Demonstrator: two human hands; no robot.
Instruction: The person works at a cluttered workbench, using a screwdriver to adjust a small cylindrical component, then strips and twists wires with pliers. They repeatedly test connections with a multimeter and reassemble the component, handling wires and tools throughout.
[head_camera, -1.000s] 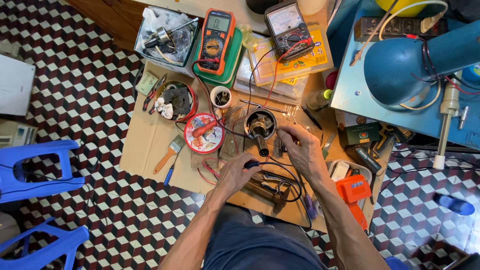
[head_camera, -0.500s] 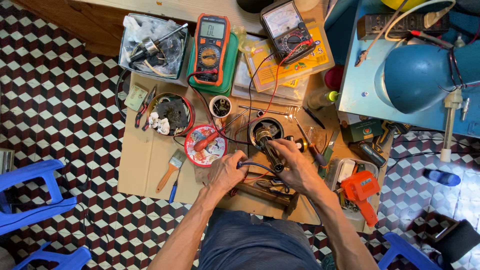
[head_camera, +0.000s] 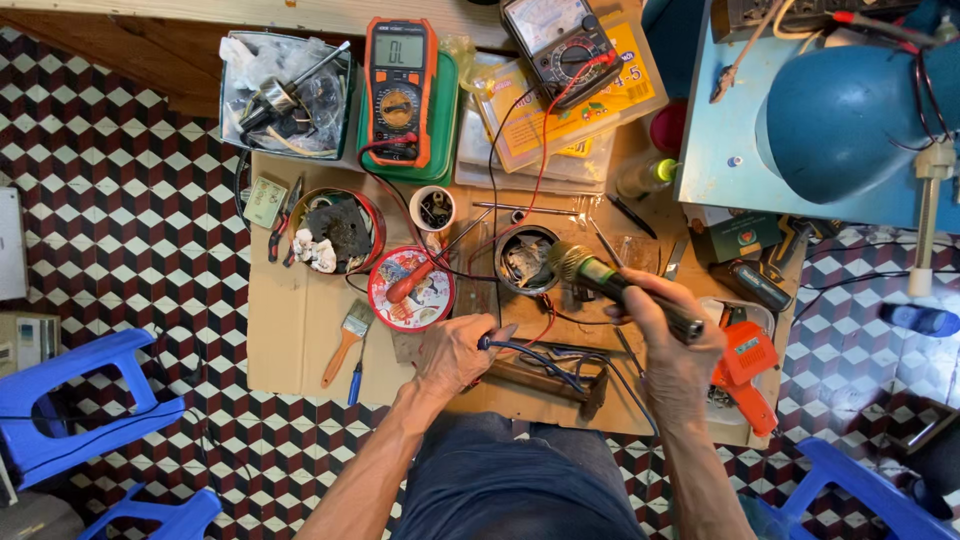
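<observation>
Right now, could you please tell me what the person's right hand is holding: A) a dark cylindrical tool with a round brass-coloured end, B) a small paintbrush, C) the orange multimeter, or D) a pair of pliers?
A: the right hand is closed around a dark cylindrical tool, its brass-coloured end raised over the small round tin.

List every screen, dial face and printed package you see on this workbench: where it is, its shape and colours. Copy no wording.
Digital multimeter: top centre, orange case, grey rectangular screen.
Analogue meter: top, right of it, black body, pale dial face.
Yellow printed package: flat, under the analogue meter.
Round printed tin: centre, red rim.
</observation>
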